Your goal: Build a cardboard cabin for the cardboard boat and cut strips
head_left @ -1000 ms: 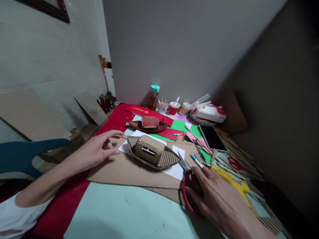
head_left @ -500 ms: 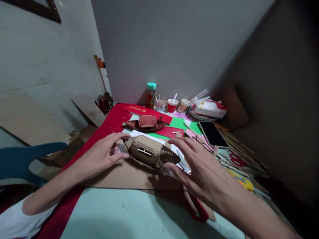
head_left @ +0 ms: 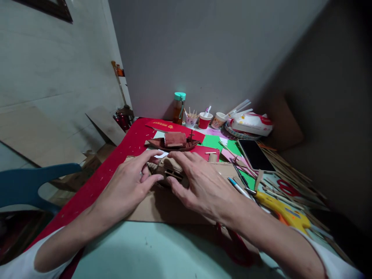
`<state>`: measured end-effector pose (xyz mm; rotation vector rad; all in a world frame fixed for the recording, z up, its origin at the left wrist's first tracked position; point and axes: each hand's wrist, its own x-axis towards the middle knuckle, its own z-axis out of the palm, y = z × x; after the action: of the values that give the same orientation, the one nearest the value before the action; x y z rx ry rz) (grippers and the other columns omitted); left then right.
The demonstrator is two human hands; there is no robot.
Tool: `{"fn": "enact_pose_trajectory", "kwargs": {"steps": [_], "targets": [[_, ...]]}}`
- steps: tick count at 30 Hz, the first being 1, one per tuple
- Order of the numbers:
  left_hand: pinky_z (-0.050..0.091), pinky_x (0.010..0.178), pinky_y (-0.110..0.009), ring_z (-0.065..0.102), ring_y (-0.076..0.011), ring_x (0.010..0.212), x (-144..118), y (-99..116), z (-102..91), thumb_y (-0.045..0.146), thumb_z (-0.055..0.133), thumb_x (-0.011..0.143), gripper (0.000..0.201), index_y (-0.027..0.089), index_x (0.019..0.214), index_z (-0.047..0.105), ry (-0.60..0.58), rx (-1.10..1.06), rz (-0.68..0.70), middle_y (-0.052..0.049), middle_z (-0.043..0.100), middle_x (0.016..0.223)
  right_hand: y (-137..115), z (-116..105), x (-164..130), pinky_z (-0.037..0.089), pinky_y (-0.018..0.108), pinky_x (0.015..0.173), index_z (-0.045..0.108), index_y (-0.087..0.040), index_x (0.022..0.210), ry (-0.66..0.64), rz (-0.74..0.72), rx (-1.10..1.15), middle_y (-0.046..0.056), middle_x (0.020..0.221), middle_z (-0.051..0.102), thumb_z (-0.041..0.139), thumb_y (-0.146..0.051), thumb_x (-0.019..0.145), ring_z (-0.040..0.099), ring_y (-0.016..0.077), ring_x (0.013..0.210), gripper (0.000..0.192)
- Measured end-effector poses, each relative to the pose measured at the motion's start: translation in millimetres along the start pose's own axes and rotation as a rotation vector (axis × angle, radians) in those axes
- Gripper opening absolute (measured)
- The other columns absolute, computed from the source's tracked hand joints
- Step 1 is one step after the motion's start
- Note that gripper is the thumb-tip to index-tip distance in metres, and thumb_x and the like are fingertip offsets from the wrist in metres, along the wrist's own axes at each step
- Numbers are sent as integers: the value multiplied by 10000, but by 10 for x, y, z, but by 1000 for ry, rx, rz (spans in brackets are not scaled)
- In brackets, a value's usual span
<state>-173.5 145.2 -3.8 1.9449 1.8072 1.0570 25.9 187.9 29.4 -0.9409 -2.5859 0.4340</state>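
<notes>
A small cardboard model boat (head_left: 173, 167) sits low over a flat cardboard sheet (head_left: 154, 211), mostly covered by my hands. My left hand (head_left: 128, 186) is curled round its left end, thumb in front and fingers behind. Over the cabin and right part, my right hand (head_left: 203, 186) grips with the thumb on the near side and the fingers across the roof. The boat's right end is hidden behind that hand. Just beyond stands a finished-looking reddish-brown model boat (head_left: 175, 140) with a small mast. Under my right forearm lie red-handled scissors (head_left: 238, 248), their blades hidden.
To the right are a yellow glue gun (head_left: 281, 207), pens (head_left: 238, 188), a phone (head_left: 255, 155) and many thin wooden strips (head_left: 286, 164). Along the wall stand a bottle (head_left: 178, 110), paper cups (head_left: 205, 121) and a tissue pack (head_left: 252, 124). A blue chair (head_left: 37, 176) is at left.
My right hand has moved left from the boat's right end to its cabin. My left hand has shifted slightly right with its end. The glue gun now shows more fully.
</notes>
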Motion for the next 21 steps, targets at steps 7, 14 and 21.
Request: {"fn": "enact_pose_trajectory", "kwargs": {"steps": [7,14,21], "targets": [[433,653,-299,556,-165,637,2,48,74,264,680,883,404,245,1284,633,-2,3,26,49,605,780,46,64,-2,465,423,981,565,-148,1323,34,-21,-12,136,1251,649,555,-207,1003,561,278,1164,327],[456,750,-303,578,-189,778,1,57,146,214,647,913,373,171,1283,671,6,69,121,-45,686,1005,120,237,4,478,388,850,567,-130,1202,106,-13,-59,128,1118,670,528,-166,988,582,267,1001,220],[470,744,-320,583,-213,800,-7,54,243,147,599,897,399,115,1287,673,77,142,208,-80,686,986,107,249,10,460,390,778,566,-157,1165,99,5,-80,123,1098,689,548,-89,943,583,296,990,233]]}}
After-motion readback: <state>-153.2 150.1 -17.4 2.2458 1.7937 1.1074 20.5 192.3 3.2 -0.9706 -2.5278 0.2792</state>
